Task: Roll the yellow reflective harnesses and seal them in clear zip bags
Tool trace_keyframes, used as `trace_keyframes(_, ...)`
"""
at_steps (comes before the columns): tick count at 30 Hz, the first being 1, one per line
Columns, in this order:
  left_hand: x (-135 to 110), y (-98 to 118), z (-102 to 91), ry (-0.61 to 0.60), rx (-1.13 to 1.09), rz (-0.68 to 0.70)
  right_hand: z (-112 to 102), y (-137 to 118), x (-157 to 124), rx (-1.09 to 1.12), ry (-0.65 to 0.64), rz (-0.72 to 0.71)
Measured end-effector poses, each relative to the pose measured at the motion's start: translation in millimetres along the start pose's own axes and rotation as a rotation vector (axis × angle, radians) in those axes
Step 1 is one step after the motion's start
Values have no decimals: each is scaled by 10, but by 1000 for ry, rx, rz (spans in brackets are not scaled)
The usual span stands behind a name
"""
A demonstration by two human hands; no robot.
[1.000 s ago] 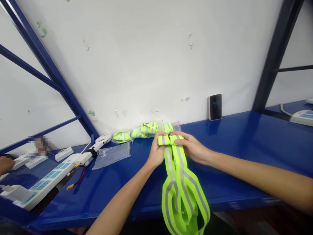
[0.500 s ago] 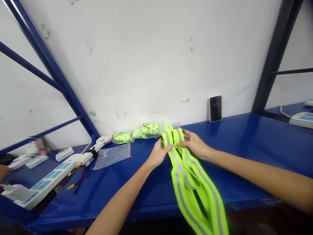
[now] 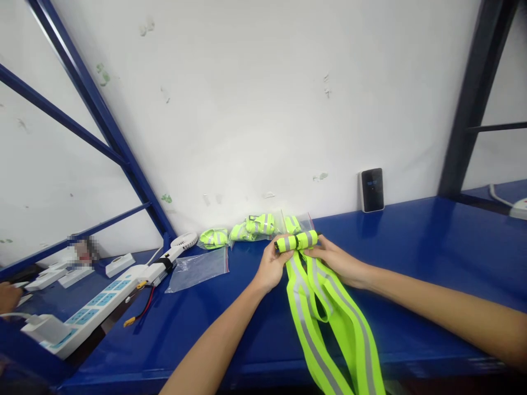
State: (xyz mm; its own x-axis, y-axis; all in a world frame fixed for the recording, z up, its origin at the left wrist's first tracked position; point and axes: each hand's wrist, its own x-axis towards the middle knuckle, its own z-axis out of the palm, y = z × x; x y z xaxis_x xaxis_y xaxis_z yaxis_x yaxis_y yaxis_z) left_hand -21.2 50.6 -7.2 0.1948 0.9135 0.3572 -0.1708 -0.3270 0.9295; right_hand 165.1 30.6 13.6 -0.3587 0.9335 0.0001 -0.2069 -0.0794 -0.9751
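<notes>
A neon yellow reflective strap (image 3: pixel 325 312) with grey stripes lies over the blue shelf (image 3: pixel 411 258) and hangs past its front edge. Its far end is wound into a small roll (image 3: pixel 297 241). My left hand (image 3: pixel 272 266) pinches the left end of that roll, fingers closed. The roll's right end sits in the closed fingers of my right hand (image 3: pixel 335 260). Just behind the roll, against the wall, lie several bagged rolled straps (image 3: pixel 251 227).
An empty clear zip bag (image 3: pixel 197 269) lies left of my hands. Further left are a small white fan (image 3: pixel 181 244), a white power strip (image 3: pixel 90 310) and a red wire (image 3: pixel 142 312). A dark device (image 3: pixel 371 189) leans on the wall. Another person's hand (image 3: pixel 8 296) shows at far left.
Both hands have rolled the strap's end tighter, from two flat folds into a compact roll. The hanging part swung from straight down toward the right. The view shifted slightly.
</notes>
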Motion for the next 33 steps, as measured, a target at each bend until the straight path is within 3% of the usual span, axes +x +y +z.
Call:
trace_keyframes(2,2,29,-14,-13,18,30,9,7,-2,23,-25,78)
trace_keyframes(6,-19,103,-12,-69,139,94,2,62,29,-37,2,-39)
trace_keyframes(9,-24,126,-22,-108,193,128,12,79,18,-35,4,-31)
trace_keyframes(14,5,136,-85,-78,271,138,49,12,-44,176,-107,25)
trace_keyframes(17,9,153,-112,-79,336,175,57,-15,-41,248,-100,16)
trace_keyframes(26,-133,309,-50,-232,397,304,22,-13,-57,159,-56,-12)
trace_keyframes(29,-148,309,27,-148,388,265,5,-12,-51,76,-66,-69)
trace_keyframes(33,-108,259,136,62,65,106,17,-60,-56,-27,-64,-190)
